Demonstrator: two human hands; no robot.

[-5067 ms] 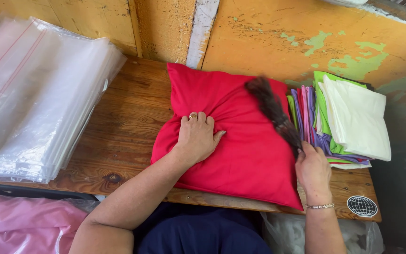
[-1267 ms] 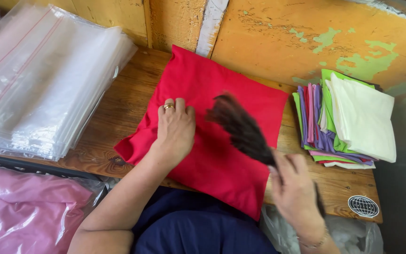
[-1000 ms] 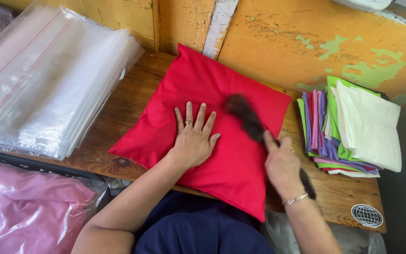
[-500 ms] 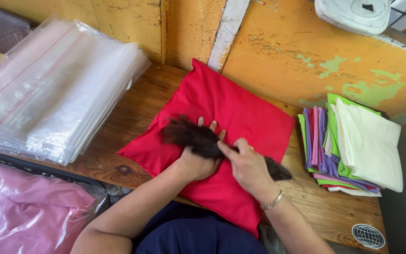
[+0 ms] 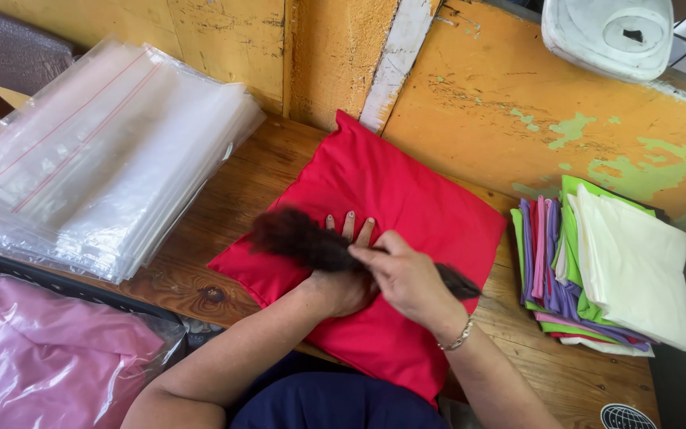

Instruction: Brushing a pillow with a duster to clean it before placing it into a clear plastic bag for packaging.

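Left hand [image 5: 341,274] spread flat on red cushion [image 5: 406,214] at middle of wooden table [image 5: 224,206], probably for keeping it steady, while right hand [image 5: 408,280] closed around dark brush [image 5: 311,242], bristles crossing over left fingers.

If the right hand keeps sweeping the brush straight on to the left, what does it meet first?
Probably the bare wooden table past the red cushion's left edge, then the stack of clear plastic bags; the right hand crosses above the left hand.
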